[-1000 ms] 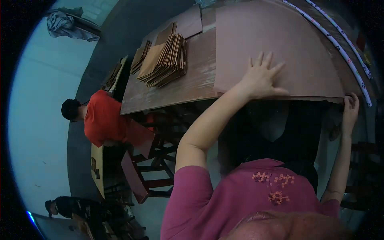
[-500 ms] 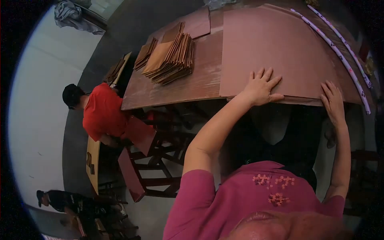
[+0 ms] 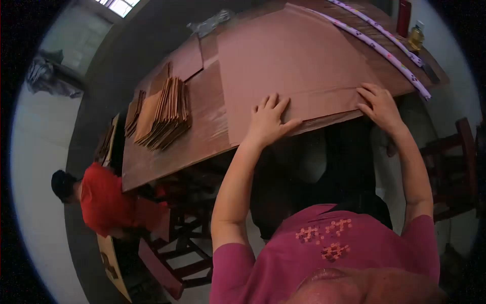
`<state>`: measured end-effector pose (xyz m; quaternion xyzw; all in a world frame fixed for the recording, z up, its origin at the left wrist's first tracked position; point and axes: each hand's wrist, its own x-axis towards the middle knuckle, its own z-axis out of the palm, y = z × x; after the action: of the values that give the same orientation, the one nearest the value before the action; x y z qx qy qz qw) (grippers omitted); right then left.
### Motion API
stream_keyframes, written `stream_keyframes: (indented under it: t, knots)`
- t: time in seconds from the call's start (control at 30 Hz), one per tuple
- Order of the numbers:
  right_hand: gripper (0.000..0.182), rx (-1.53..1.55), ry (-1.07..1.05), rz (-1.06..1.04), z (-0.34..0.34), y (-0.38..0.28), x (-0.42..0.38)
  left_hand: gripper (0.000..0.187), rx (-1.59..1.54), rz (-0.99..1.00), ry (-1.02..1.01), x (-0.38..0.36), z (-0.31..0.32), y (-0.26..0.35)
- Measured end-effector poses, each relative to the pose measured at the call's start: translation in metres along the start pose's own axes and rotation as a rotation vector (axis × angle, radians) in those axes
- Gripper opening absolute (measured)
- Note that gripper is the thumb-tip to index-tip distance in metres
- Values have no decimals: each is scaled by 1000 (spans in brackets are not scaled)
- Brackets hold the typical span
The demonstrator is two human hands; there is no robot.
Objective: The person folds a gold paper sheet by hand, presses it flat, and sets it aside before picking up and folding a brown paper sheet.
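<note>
Pressing flat, left hand [image 3: 268, 119] and right hand [image 3: 380, 105] spread open fingers on large pinkish-brown cardboard sheet [image 3: 288, 61], gripping nothing. Sheet lies on wooden table [image 3: 202, 131] beyond fingertips; looks light, bendy; take by near edge.

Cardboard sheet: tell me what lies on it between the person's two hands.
Head view: between the left hand and right hand, only bare cardboard sheet, crossed by a fold line; nothing rests there.
</note>
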<state>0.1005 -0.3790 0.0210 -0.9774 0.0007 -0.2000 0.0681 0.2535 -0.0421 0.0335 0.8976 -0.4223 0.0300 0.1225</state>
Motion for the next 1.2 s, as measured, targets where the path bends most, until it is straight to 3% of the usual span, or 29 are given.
stream_keyframes:
  t: [0.13,0.2,0.4,0.53,0.63,0.8,0.93,1.03,1.2]
  knots:
    - [48,27,-50,14,-1,4,8,75,-41,-49,12,0,1,-10]
    - [50,39,-68,42,2,6,11,73,-5,7,120,1,5,-16]
    - [53,38,-97,22,-3,4,17,66,-55,-96,84,2,-7,-14]
    - [54,82,-137,50,-9,5,19,62,-11,-33,157,-7,-3,-17]
    - [48,116,-118,12,3,20,29,56,-73,25,234,-1,-5,-26]
    - [28,157,-16,-46,7,19,43,50,-176,6,96,15,-11,-38]
    - [32,109,23,-65,7,35,47,56,-436,-19,156,11,-20,-36]
    - [30,78,-67,-40,5,38,55,70,-189,52,84,-3,-33,-21]
    - [36,71,-79,-97,1,38,51,69,-214,14,30,4,-21,-21]
